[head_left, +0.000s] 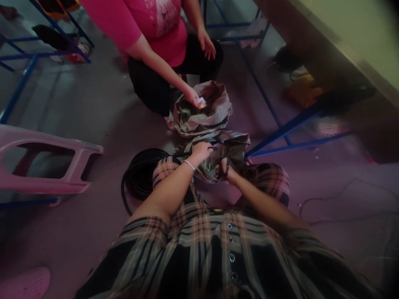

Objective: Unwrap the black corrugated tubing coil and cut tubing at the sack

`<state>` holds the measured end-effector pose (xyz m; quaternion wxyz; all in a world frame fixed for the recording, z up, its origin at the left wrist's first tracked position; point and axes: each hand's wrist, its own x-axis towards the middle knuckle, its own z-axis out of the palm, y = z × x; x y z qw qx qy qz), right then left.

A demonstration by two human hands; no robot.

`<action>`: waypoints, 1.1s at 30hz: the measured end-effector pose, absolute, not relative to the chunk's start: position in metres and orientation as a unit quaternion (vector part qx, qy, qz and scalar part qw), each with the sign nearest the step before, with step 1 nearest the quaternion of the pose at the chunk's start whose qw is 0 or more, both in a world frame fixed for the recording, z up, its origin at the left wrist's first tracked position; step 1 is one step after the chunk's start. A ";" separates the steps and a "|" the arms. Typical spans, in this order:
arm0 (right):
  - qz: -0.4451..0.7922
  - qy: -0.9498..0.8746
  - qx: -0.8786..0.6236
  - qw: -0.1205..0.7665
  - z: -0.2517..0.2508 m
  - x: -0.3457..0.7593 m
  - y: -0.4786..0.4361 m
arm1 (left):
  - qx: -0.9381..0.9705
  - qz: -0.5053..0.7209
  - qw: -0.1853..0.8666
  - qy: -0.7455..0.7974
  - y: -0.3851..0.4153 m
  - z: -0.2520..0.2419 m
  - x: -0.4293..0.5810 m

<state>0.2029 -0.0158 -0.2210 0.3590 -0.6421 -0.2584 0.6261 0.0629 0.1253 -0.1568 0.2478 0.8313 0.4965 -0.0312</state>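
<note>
My left hand (201, 153) is closed around the end of a black cable or tube, whose short tip sticks out past the fingers to the right. Behind it the black line runs left to a thick black coil (139, 172) on the floor beside my left knee. My right hand (227, 171) grips what look like dark-handled scissors (222, 165), with the thin blades pointing away from me, near the cable tip. Below both hands lies a crumpled woven sack (238, 145), partly hidden by them. What is inside it is too dim to make out.
Across from me a person in a pink shirt (149, 33) crouches, holding a small whitish item over an open sack (218, 112). A pink plastic stool (46, 160) stands left. Blue metal table legs (280, 135) and a tabletop (352, 33) are at right. A thin cord lies on the floor.
</note>
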 end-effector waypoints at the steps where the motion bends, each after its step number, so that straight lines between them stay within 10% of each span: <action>1: 0.644 -0.244 -0.636 0.347 -0.221 0.204 -0.016 | 0.829 -0.027 0.249 0.500 0.125 -0.156 0.062; 33: 0.606 -0.289 -0.635 0.381 -0.211 0.190 -0.016 | 0.847 -0.071 0.226 0.477 0.120 -0.164 0.065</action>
